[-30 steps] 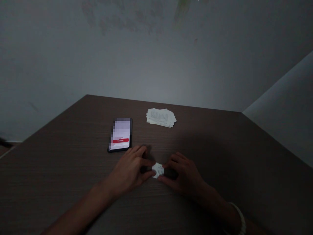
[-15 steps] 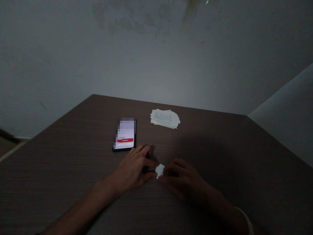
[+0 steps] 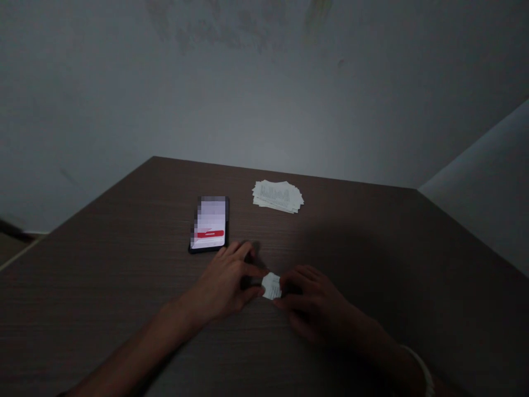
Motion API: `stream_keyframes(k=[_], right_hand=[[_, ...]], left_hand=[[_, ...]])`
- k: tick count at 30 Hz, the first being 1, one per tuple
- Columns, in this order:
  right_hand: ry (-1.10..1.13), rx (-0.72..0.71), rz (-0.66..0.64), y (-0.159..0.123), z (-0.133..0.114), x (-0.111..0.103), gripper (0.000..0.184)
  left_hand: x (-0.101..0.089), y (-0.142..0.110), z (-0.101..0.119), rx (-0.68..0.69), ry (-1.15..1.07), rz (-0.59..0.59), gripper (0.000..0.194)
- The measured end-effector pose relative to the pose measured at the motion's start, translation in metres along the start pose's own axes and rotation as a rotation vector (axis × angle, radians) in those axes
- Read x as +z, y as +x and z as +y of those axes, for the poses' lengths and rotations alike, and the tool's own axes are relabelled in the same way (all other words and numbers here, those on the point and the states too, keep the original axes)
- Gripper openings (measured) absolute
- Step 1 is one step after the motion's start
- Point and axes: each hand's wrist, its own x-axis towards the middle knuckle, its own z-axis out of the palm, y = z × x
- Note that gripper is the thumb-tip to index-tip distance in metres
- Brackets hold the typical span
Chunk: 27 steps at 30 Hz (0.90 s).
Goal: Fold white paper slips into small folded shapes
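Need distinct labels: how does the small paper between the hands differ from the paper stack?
The small paper is held between left hand and right hand; the paper stack lies untouched farther back. The small paper looks compact; the paper stack spreads wider, with jagged edges. Both are whitish with dark print.

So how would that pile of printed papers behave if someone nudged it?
The pile would probably fan apart, since its edges jut out unevenly and no band shows. It seems unlikely to tip, lying low and flat on the table. Single sheets look thin, so they may bend easily.
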Motion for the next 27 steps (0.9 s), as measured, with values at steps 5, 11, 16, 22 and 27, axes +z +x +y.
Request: stream_keyframes(k=[5,11,16,22,27], right_hand=[[0.058,-0.001,0.029,-0.008,0.001,-0.005,0.017],[0.022,-0.006,0.095,-0.005,0.006,-0.004,0.025],[-0.021,0.005,0.039,-0.002,0.005,-0.001,0.029],[-0.060,0.003,0.087,-0.004,0.007,0.004,0.027],[-0.073,0.008,0.075,-0.008,0.008,0.005,0.024]], left_hand=[[0.000,0.000,-0.001,-0.013,-0.001,-0.012,0.027],[-0.003,-0.001,0.001,-0.006,-0.033,-0.025,0.028],[-0.003,-0.003,0.001,-0.015,-0.032,-0.036,0.029],[-0.006,-0.002,0.003,-0.030,0.024,-0.069,0.031],[-0.005,-0.002,0.002,-0.027,0.027,-0.050,0.031]])
